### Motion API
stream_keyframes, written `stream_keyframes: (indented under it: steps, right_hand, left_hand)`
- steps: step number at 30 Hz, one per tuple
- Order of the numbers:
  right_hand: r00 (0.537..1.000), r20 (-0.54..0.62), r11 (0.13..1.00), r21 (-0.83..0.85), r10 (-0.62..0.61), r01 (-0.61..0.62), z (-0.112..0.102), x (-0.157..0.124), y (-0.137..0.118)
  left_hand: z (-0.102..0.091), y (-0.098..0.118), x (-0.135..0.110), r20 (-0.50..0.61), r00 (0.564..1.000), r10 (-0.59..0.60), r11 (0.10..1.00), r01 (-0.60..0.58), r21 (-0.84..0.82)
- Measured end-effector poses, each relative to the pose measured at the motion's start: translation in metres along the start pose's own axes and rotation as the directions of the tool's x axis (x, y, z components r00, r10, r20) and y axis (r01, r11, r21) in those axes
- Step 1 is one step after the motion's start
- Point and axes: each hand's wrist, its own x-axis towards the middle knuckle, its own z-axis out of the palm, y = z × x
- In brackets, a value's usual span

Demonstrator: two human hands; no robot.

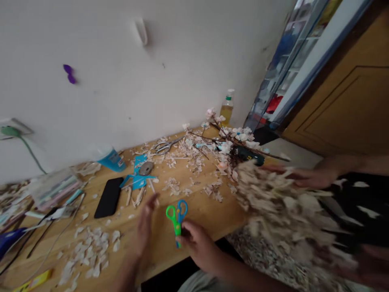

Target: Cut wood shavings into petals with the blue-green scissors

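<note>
My right hand (pixel 197 241) grips a pair of scissors (pixel 177 221) by the blade end. Their green and blue handles point up, away from me, over the table's front part. To the left, my left hand (pixel 144 223) is held edge-on and smeared by motion; a thin pale stick (pixel 152 188) shows at its fingertips, and I cannot tell if it is held. Loose pale petals (pixel 91 251) lie to the left of that hand. At the right, another person's hands (pixel 316 176) hold a big blurred heap of dry cream-coloured petals (pixel 282 202) over the table edge.
A black phone (pixel 108 198), a blue cup (pixel 112 159), blue tape strips (pixel 139 180) and metal scissors (pixel 165 147) lie across the wooden table (pixel 164 263). Blossom branches (pixel 225 140) and a bottle (pixel 227 107) stand at the back right. A glue gun (pixel 12 239) is far left.
</note>
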Motion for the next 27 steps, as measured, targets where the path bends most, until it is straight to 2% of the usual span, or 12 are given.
stream_keyframes:
  steps: [1, 2, 5, 8, 10, 12, 14, 17, 19, 22, 24, 27]
  right_hand:
    - [1.000, 0.008, 0.999, 0.040, -0.004, 0.004, 0.008, -0.011, 0.003]
    - [1.000, 0.021, 0.998, 0.052, -0.021, 0.020, 0.013, -0.019, 0.005]
    - [0.991, 0.122, 0.999, -0.016, -0.049, 0.052, 0.018, -0.036, 0.005]
    - [0.964, 0.264, 0.970, -0.241, 0.026, 0.040, 0.001, -0.059, 0.002]
    - [0.911, 0.409, 0.912, -0.353, -0.048, 0.206, -0.023, -0.080, 0.004]
    - [0.825, 0.523, 0.826, -0.354, -0.214, 0.438, -0.051, -0.099, 0.014]
    - [0.852, 0.424, 0.748, -0.444, -0.309, 0.492, -0.077, -0.112, 0.036]
    - [0.948, 0.128, 0.711, -0.634, -0.290, 0.303, -0.101, -0.123, 0.085]
    - [0.975, 0.128, 0.754, -0.619, -0.181, 0.221, -0.107, -0.129, 0.119]
    - [1.000, 0.019, 0.838, -0.545, 0.002, 0.009, -0.107, -0.134, 0.157]
    - [0.984, -0.101, 0.862, -0.475, 0.146, -0.177, -0.103, -0.129, 0.168]
    - [0.964, 0.030, 0.905, -0.353, 0.263, -0.236, -0.094, -0.105, 0.163]
  left_hand:
    - [0.018, 0.001, -0.032, 0.103, 0.993, -0.054, 0.990, 0.067, -0.121]
    - [0.035, 0.002, -0.060, 0.118, 0.986, -0.114, 0.969, 0.137, -0.208]
    - [0.064, 0.005, -0.104, 0.061, 0.954, -0.292, 0.875, 0.293, -0.385]
    - [0.059, 0.000, -0.096, -0.107, 0.872, -0.478, 0.755, 0.345, -0.558]
    - [0.048, -0.005, -0.080, -0.141, 0.833, -0.536, 0.691, 0.336, -0.640]
    - [0.039, -0.009, -0.069, -0.146, 0.840, -0.523, 0.690, 0.317, -0.651]
    - [0.034, -0.011, -0.067, -0.167, 0.861, -0.481, 0.747, 0.302, -0.593]
    - [0.030, -0.011, -0.082, -0.236, 0.857, -0.458, 0.819, 0.303, -0.488]
    - [0.027, -0.015, -0.102, -0.225, 0.867, -0.444, 0.850, 0.328, -0.412]
    - [0.019, -0.027, -0.135, 0.054, 0.956, -0.288, 0.942, 0.293, -0.165]
    - [0.016, -0.039, -0.152, 0.270, 0.950, -0.160, 0.987, 0.161, 0.018]
    - [0.019, -0.051, -0.164, 0.337, 0.939, -0.062, 0.976, -0.014, 0.217]
